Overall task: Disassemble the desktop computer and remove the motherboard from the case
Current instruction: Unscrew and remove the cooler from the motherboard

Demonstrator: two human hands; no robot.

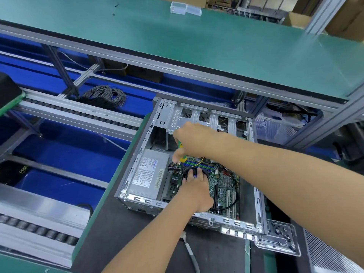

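Desktop computer case, an open grey steel box lying on its side, sits on a dark mat at the near edge of the workbench, with the green motherboard still fixed inside it. The right hand reaches in from the right, its fingers curled round the green-and-yellow handle of a screwdriver held upright above the board; the tip is hidden among the wires. The left hand comes in from below and rests on the black round cooler fan, fingers spread and slightly bent over its top; whether they truly clamp it cannot be told.

Beside the fan, to the left, lies the silver power supply box with a white printed label, its small text unreadable. Blue and green memory slots show just beyond the fan, partly covered by the right hand. A black cable loops across the white expansion slots.

A grey perforated side panel lies at the case's near right corner, cut off by the frame edge. On the blue conveyor level to the left sits a coil of grey wire. Yellow letters "PRI" show on a dark object at far left, the rest cut off. 2 clear plastic boxes stand on the green upper shelf.
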